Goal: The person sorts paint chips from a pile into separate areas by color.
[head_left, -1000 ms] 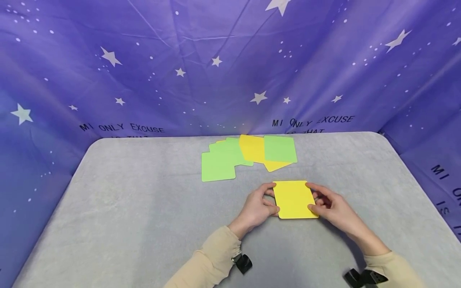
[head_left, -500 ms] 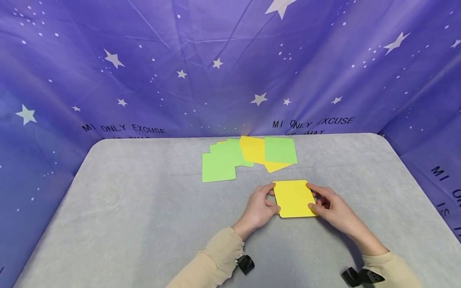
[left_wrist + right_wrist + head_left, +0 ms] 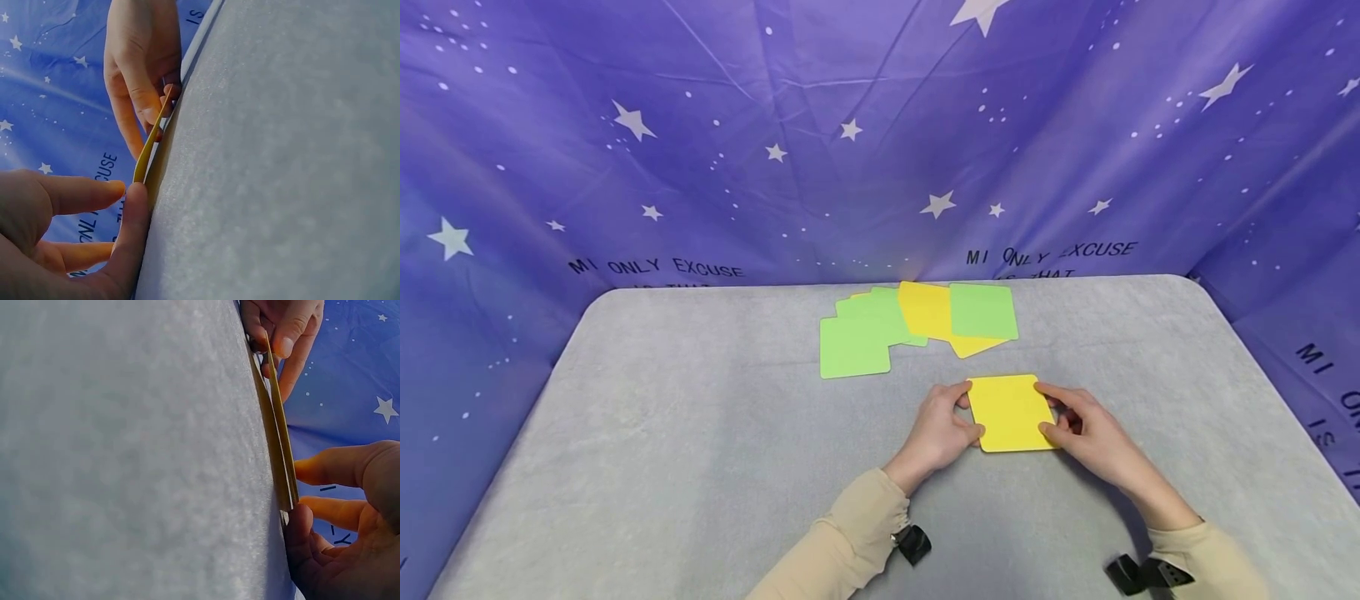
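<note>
Yellow card (image 3: 1012, 413) held between left hand (image 3: 934, 433), right hand (image 3: 1096, 439)

Over that last second I watched the card (image 3: 1011, 413) turn very slightly: its near edge, almost level at first, came to slope upward toward the right in my head view, and its near-right corner shifted a little away from the person. The left hand (image 3: 938, 427) moved a touch rightward, and I saw the left sleeve (image 3: 850, 529) and left wrist camera (image 3: 913, 543) creep the same way. The right sleeve (image 3: 1206, 558) and right wrist camera (image 3: 1147, 575) slid slightly leftward, narrowing the gap between the wrists.
</note>
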`<state>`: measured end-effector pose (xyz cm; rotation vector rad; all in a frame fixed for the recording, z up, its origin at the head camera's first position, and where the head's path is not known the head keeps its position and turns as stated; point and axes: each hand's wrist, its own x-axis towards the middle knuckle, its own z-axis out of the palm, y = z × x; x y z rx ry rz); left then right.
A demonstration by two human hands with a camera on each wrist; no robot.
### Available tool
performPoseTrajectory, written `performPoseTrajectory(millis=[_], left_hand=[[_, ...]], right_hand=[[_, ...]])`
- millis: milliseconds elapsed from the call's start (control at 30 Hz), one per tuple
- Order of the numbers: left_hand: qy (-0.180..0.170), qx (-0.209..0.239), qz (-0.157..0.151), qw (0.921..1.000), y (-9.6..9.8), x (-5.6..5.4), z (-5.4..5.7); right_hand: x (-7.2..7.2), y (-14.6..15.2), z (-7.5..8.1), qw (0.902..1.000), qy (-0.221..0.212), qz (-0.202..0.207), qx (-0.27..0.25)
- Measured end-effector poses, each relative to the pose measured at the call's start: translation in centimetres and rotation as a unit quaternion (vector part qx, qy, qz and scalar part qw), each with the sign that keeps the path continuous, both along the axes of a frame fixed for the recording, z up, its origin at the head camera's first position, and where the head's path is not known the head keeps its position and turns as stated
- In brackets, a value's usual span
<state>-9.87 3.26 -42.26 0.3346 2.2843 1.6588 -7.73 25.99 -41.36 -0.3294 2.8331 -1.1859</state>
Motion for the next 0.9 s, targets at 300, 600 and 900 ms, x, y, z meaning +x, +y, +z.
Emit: performPoseTrajectory(millis=[300, 600, 900], left_hand=[[0.018, -0.029, -0.015, 0.9993, -0.4, -0.3, 0.3], [-0.016, -0.016, -0.020, 0.9995, -0.8, -0.7, 0.5], [-0.054, 0.030, -0.064, 0.9961, -1.6, -1.1, 0.6]], right_hand=[[-0.1, 0.2, -0.4, 0.9999, 0.003, 0.005, -0.014], [-0.2, 0.0, -0.3, 0.9998, -0.008, 0.001, -0.019], [-0.3, 0.3, 0.0, 0.9939, -0.069, -0.022, -0.083]])
